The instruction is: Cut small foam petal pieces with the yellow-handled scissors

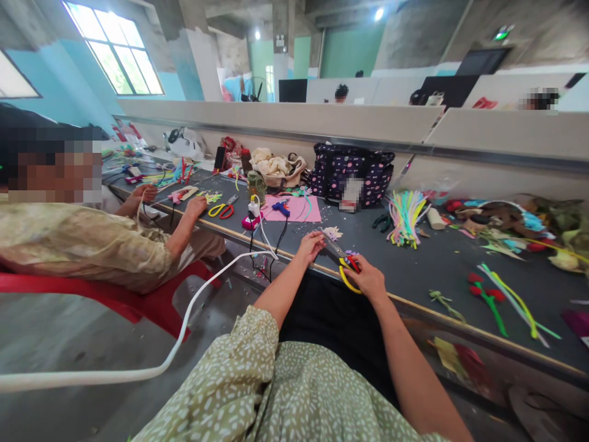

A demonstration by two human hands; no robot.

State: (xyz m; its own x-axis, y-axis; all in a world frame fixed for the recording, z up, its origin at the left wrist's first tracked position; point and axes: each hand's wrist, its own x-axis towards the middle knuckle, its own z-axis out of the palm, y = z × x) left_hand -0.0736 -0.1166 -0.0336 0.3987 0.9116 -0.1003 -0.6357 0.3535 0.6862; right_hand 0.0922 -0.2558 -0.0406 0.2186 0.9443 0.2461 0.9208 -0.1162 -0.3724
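Observation:
My right hand (368, 279) is closed round the yellow and red handles of a pair of scissors (341, 256) at the near edge of the dark table (437, 258). The blades point up and left toward my left hand (310, 244). My left hand rests at the table edge with its fingers pinched on a small piece I cannot make out. A pale felt cut-out (332, 232) lies just beyond the blades.
A person sits to my left on a red chair (92, 288), hands on the table. A white cable (193, 307) runs to a glue gun (254, 212). Pink felt sheet (289, 209), dotted bag (352, 175), pipe cleaners (405, 215), second scissors (223, 210), red felt flowers (488, 294).

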